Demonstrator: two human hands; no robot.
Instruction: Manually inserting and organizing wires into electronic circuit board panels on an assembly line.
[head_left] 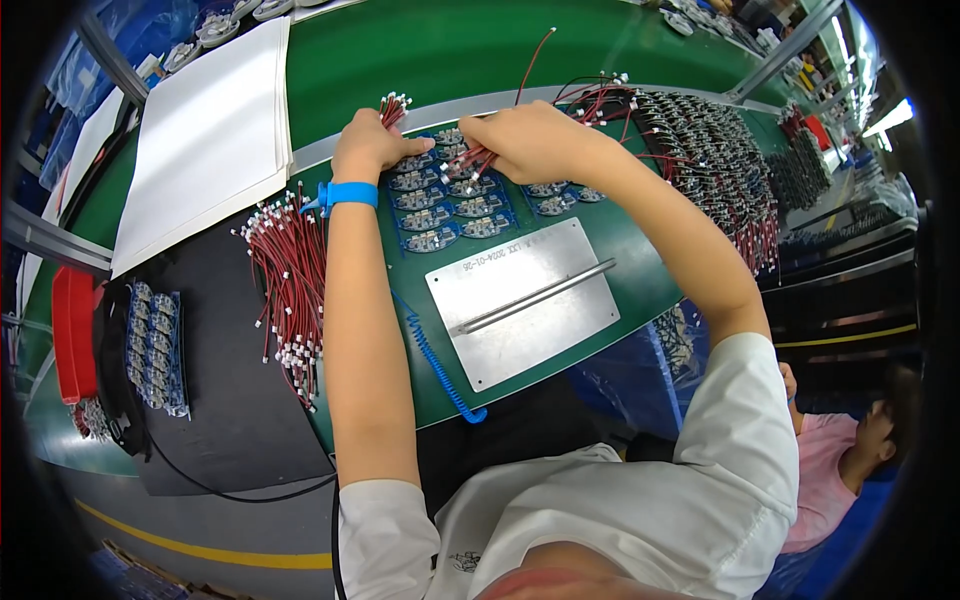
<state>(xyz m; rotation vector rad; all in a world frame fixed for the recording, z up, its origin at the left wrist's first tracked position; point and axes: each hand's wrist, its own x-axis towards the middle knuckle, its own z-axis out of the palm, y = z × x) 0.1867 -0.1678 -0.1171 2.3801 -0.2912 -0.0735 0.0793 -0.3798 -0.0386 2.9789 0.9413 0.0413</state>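
Note:
My left hand [368, 148], with a blue wrist strap [350, 194] behind it, is closed around a bunch of red and black wires [395, 108] with white connectors. Its thumb reaches over the far edge of a blue circuit board panel [425, 218]. To the right, my right hand [525, 140] pinches several red and black connector wires [472, 162], their white ends hanging over the same panel. A second, smaller set of boards [553, 204] lies partly under my right forearm. Nearer me is a silver metal plate [530, 345] with a raised bar across it.
A large pile of connector wires [290, 270] lies left of my left forearm. Wired boards [700, 150] stand in dense rows at right. A coiled blue cord [430, 350] hangs near the table's edge. White sheets [205, 140] and stacked board panels [155, 345] lie left. Another person [830, 470] sits at right.

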